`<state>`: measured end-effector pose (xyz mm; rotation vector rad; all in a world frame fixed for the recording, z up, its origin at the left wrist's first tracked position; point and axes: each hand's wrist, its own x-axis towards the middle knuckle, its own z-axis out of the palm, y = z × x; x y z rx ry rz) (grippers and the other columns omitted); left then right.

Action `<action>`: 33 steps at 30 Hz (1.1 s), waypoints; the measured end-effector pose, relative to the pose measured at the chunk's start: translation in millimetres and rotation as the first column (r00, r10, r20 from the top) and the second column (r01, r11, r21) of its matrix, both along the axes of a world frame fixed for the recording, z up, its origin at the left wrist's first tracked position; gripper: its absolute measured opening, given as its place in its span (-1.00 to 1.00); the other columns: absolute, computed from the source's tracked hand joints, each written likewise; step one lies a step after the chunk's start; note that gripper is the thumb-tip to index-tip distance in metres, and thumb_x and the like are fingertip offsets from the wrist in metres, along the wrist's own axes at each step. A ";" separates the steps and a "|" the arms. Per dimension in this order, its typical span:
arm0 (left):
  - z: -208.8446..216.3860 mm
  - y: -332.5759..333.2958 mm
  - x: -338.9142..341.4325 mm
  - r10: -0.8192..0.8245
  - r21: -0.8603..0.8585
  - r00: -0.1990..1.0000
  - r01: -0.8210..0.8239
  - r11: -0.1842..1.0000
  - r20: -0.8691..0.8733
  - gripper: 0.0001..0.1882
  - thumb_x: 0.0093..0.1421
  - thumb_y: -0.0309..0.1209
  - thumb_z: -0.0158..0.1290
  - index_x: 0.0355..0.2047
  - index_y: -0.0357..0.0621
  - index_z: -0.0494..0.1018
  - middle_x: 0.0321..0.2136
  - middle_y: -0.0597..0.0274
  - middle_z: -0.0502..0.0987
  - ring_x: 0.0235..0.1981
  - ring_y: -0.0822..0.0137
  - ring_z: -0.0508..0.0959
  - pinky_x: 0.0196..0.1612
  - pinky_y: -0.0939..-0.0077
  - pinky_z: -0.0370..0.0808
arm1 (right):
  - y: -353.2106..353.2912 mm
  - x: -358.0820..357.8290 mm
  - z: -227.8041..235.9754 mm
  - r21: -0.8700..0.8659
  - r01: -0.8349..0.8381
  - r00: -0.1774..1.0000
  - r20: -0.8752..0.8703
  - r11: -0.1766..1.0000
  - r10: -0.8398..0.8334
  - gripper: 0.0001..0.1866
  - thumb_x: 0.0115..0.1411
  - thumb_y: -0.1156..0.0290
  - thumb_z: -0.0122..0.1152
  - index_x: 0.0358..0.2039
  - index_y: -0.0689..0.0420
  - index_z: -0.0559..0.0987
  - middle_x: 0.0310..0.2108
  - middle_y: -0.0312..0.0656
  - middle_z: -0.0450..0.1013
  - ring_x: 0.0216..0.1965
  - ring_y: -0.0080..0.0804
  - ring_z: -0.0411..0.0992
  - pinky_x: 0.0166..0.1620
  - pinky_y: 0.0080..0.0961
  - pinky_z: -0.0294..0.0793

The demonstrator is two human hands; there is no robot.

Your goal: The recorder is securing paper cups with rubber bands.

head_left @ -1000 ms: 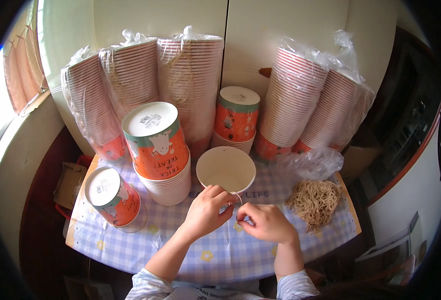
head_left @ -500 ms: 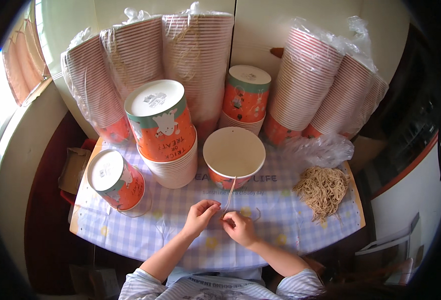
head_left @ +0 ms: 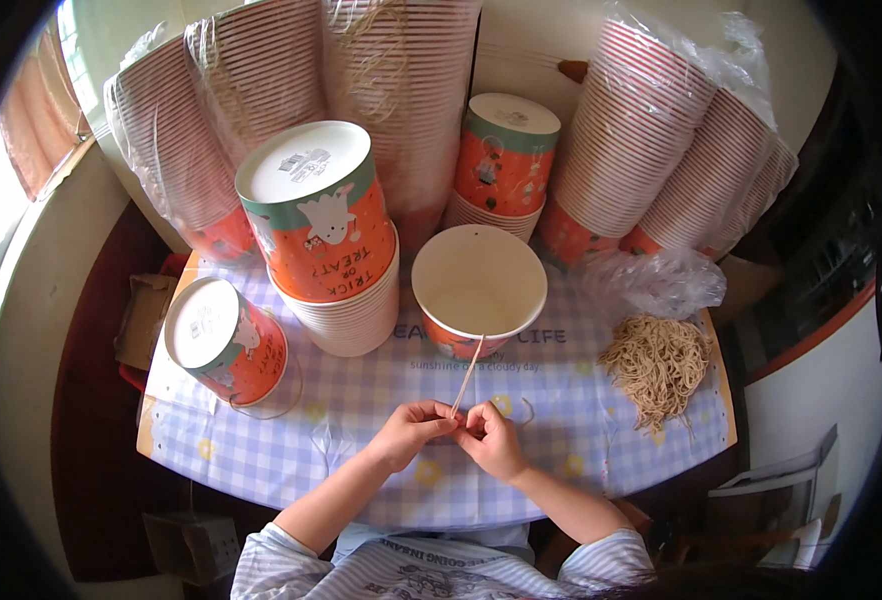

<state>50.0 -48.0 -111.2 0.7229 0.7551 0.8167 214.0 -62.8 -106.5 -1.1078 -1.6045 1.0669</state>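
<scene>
A paper bucket [head_left: 478,285], orange outside and white within, stands mouth up at the middle of the table. A tan cord [head_left: 469,378] runs from its near rim down to my fingers. My left hand [head_left: 413,432] pinches the cord's near end from the left. My right hand [head_left: 491,437] meets it from the right, thumb and fingertips pressed together on the same end. The fingertips of both hands touch or nearly touch, so how the cord lies between them is hidden. At the right lies a loose heap of tan cords [head_left: 656,370].
An upturned bucket with a cord handle [head_left: 231,340] stands at the left. Behind it rises a nested stack of upturned buckets [head_left: 321,215], with a smaller stack [head_left: 506,155] farther back. Tall plastic-wrapped bucket stacks [head_left: 631,130] line the wall. Crumpled clear plastic [head_left: 656,280] lies beyond the heap.
My hands have come together on the cord, which now runs straighter from the bucket's rim. The view has shifted slightly, with the table things appearing higher.
</scene>
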 end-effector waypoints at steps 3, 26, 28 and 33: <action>0.0 0.6 -0.4 -0.016 -0.048 0.997 0.020 0.999 0.073 -0.88 0.09 -0.49 0.04 -0.34 -0.24 0.44 -0.34 0.23 0.49 -0.31 0.43 0.47 -0.17 0.56 0.39 | 0.9 -0.4 -2.1 -0.027 0.008 0.999 -0.040 1.000 -0.009 -0.75 -0.03 0.58 0.22 -0.52 0.15 0.27 -0.66 -0.38 0.28 -0.62 -0.74 0.24 -0.56 -0.72 0.27; 2.8 1.7 -6.2 -0.052 -0.187 0.963 0.104 0.977 0.266 -0.95 0.02 -0.53 0.09 -0.47 -0.23 0.50 -0.46 0.26 0.49 -0.38 0.39 0.46 -0.25 0.56 0.39 | -12.1 0.2 8.6 0.003 -0.259 0.965 0.044 0.966 0.259 -0.72 -0.01 0.52 0.21 -0.58 0.12 0.23 -0.67 -0.28 0.34 -0.63 -0.55 0.30 -0.54 -0.56 0.31; 3.1 1.9 -4.3 -0.035 -0.171 0.965 0.082 0.982 0.259 -0.95 0.01 -0.53 0.10 -0.48 -0.22 0.50 -0.45 0.26 0.48 -0.39 0.40 0.45 -0.25 0.57 0.38 | -14.3 0.8 8.8 -0.096 -0.379 0.918 0.083 0.920 0.387 -0.77 0.01 0.48 0.18 -0.56 0.13 0.27 -0.60 -0.25 0.43 -0.56 -0.42 0.44 -0.49 -0.50 0.39; 4.5 3.1 -9.2 -0.010 -0.179 0.966 0.058 0.982 0.258 -0.96 -0.03 -0.54 0.14 -0.50 -0.19 0.52 -0.42 0.28 0.47 -0.38 0.43 0.43 -0.25 0.60 0.36 | -22.2 -6.4 9.2 0.014 -0.536 0.826 0.216 0.844 0.521 -0.82 0.01 0.45 0.16 -0.53 0.12 0.31 -0.64 -0.24 0.41 -0.59 -0.32 0.42 -0.51 -0.42 0.37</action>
